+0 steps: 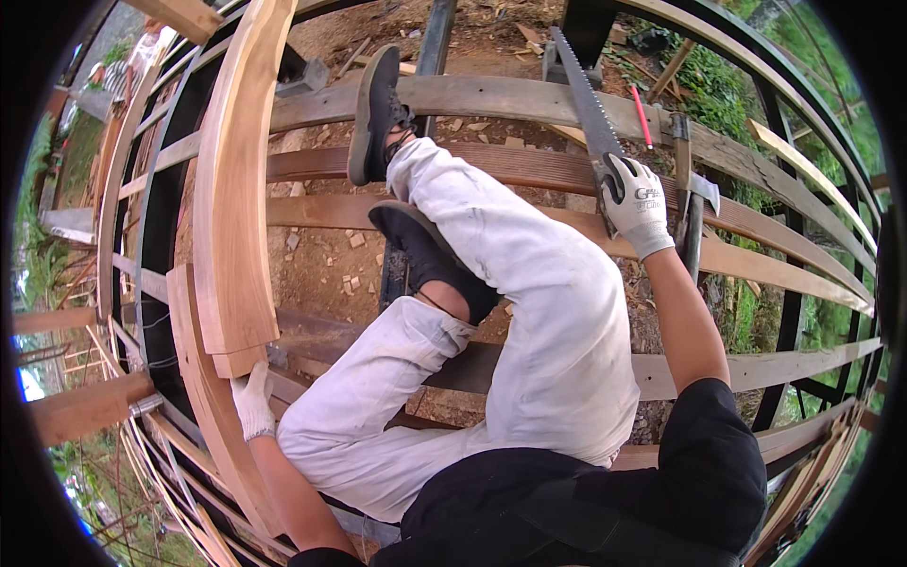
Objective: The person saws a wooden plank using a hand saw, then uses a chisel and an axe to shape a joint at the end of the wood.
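Note:
My right hand (637,200), in a white work glove, is closed round the handle of a handsaw (588,99). Its toothed blade points away from me, over the slats. Beside that hand lie a hammer (682,156) and a hatchet with a steel head (703,193). A red pencil or marker (641,117) rests just beyond them. At the left, a thick pale wooden beam (236,217) runs away from me. My gloved left hand (253,402) grips its near end, where a line crosses the wood; some fingers are hidden. Another plank (213,406) lies under the beam.
Spaced wooden slats (529,96) cross a dark metal frame (162,236), with gaps over dirt and wood scraps. My legs (557,274) stretch across the slats, shoes toward the far side. Long strips (812,472) lie at the lower right.

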Motion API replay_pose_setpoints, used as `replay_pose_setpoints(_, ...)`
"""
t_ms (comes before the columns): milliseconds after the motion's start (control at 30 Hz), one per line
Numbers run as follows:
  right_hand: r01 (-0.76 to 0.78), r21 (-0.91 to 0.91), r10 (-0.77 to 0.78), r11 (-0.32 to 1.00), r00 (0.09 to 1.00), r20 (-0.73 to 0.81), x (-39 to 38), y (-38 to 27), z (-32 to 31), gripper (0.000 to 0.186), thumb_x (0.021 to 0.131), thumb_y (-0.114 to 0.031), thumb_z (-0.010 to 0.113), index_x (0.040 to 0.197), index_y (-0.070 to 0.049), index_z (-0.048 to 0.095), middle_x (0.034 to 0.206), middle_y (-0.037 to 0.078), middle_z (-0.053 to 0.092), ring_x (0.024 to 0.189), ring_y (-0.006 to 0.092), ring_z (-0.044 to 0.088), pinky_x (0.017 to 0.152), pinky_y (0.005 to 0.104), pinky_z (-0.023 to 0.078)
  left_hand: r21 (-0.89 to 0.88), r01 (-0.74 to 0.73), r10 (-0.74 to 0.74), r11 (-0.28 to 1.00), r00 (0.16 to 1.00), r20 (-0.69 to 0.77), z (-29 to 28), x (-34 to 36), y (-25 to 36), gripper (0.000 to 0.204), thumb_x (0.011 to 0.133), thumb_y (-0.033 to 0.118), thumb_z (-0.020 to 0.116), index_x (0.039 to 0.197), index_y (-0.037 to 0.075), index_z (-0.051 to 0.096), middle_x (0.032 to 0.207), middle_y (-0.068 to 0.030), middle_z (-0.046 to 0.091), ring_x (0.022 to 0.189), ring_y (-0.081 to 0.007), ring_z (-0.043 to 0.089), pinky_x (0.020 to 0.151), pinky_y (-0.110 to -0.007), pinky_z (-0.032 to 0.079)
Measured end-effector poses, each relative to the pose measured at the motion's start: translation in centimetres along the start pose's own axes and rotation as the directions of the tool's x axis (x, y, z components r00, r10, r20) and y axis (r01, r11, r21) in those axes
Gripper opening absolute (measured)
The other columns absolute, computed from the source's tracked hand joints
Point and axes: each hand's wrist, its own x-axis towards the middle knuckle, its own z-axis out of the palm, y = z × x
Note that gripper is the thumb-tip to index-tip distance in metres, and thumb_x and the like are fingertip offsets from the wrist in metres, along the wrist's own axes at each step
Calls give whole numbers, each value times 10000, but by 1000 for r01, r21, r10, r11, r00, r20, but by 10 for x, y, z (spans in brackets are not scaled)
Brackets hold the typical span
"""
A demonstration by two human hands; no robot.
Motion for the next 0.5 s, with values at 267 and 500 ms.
replay_pose_setpoints(267,45,-156,21,987,917,398,-21,-22,-16,690,849,-415,693,1430,-77,534,1258,188,659,1220,356,589,1063,460,420,-64,-28,27,998,999,-19,-31,3,-2,734,855,182,802,1467,39,424,1272,-79,620,1088,-188,605,923,-326,504)
replay_pose_setpoints(500,-67,-281,174,957,911,374,-59,48,48,752,939,-336,570,1604,-107,305,1294,182,630,1260,347,559,1193,524,295,355,-201,330,913,875,-355,7,3,12,948,727,307,875,1475,-35,403,1389,-258,582,1277,-334,589,1072,-391,467)
